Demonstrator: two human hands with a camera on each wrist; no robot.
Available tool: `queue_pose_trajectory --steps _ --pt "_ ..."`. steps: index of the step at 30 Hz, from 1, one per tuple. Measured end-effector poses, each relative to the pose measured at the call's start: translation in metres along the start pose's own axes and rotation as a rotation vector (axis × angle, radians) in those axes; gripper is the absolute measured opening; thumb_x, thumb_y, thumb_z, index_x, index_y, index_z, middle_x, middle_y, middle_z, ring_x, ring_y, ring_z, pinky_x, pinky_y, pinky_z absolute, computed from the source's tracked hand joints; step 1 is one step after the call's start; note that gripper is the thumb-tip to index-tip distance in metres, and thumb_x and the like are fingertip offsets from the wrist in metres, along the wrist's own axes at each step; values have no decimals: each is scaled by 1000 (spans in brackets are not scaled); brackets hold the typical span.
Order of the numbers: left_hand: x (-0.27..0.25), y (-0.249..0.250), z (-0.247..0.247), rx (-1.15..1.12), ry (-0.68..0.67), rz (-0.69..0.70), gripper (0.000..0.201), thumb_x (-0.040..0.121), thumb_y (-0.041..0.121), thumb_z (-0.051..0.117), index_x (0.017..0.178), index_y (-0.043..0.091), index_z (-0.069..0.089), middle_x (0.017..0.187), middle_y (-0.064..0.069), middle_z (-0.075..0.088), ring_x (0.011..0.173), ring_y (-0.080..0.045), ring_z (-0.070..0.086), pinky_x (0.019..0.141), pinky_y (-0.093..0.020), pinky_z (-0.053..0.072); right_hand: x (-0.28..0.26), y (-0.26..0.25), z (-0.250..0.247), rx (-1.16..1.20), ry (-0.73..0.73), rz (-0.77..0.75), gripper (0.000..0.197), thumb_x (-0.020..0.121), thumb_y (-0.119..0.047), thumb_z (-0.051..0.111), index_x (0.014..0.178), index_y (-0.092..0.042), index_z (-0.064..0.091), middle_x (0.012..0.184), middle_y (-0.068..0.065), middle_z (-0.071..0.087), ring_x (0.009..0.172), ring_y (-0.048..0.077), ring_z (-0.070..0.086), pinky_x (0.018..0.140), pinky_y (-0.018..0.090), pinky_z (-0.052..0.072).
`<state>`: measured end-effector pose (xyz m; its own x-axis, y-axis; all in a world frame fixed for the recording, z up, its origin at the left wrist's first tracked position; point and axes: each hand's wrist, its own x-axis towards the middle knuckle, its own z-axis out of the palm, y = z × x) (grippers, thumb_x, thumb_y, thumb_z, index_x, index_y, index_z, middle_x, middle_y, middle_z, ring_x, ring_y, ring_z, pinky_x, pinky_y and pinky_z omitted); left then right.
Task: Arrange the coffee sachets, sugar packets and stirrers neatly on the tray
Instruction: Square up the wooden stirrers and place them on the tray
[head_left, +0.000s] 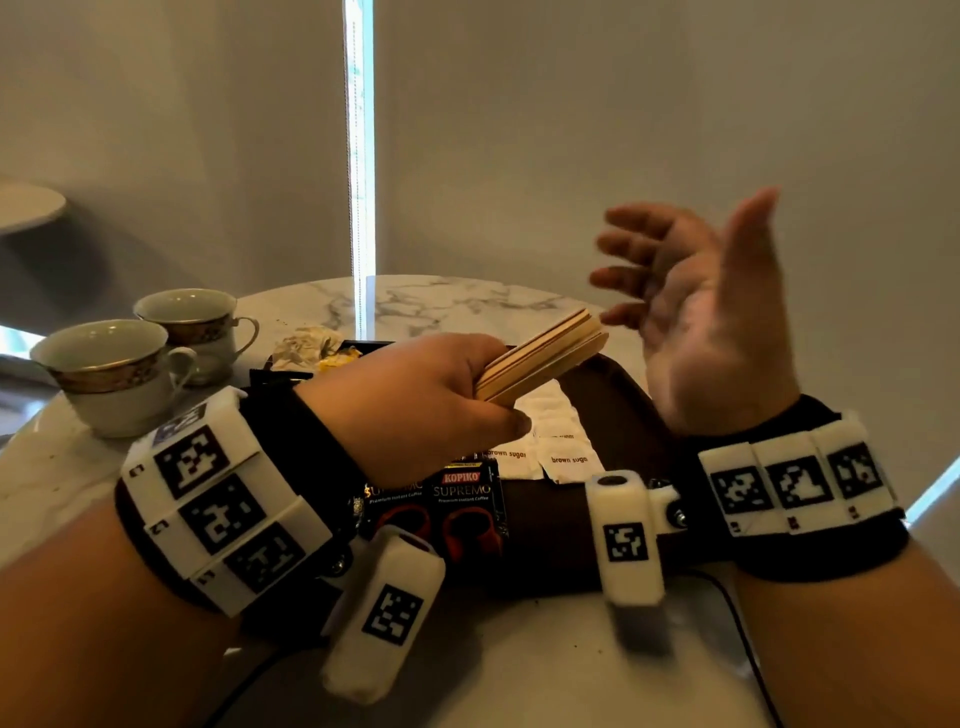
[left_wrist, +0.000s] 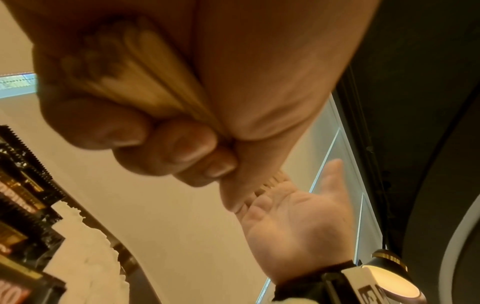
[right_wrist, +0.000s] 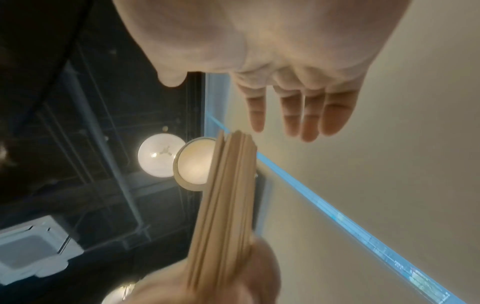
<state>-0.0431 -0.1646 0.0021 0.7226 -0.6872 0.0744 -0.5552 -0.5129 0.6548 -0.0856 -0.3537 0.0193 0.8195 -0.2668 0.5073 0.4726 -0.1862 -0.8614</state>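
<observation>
Head view shows your left hand (head_left: 415, 410) clamped on the light, stiff bundle of pale wooden stirrers (head_left: 540, 358) above the dark brown tray (head_left: 613, 384), right hand (head_left: 696, 312) spread empty; grip mid-length, since they probably slip apart.

Above the tray (head_left: 618, 384) both hands hang in open air: the left hand (head_left: 415, 405) holds the stirrers (head_left: 540, 358), their tips just short of the right hand (head_left: 696, 306). The tray's right part lies bare beside the sugar packets (head_left: 566, 447) and coffee sachets (head_left: 462, 499). Two cups (head_left: 114, 374) and crumpled wrappers (head_left: 306, 345) crowd the surface (head_left: 467, 301) to the left.
</observation>
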Motion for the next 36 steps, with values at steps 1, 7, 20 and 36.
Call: queue_pose_trajectory --steps 1,7,20,36 --pt "0 1 1 10 -8 -4 16 92 41 67 102 42 54 75 7 61 52 6 55 44 -11 40 3 -2 -3 15 40 -4 101 69 -94 17 128 -25 61 129 0 61 113 17 59 91 34 49" --pt "-1 6 11 128 -31 -11 14 91 39 68 87 38 55 83 9 62 72 -2 59 62 -19 41 -17 15 23 -244 -304 -92 119 46 -107 13 139 -44 48 149 -16 47 142 8 37 115 51 26" --pt "0 4 6 121 -1 -11 13 91 39 68 90 40 56 73 9 61 58 1 58 51 -12 40 -21 1 17 -415 -392 37 66 72 -82 50 93 -21 64 78 4 66 60 18 61 57 35 50" --pt "-1 2 0 -239 75 -8 54 67 58 79 108 33 56 93 5 73 73 -10 72 64 -26 58 -14 14 15 -425 -107 86 31 82 -36 70 66 -12 62 55 6 54 52 18 50 54 42 46"
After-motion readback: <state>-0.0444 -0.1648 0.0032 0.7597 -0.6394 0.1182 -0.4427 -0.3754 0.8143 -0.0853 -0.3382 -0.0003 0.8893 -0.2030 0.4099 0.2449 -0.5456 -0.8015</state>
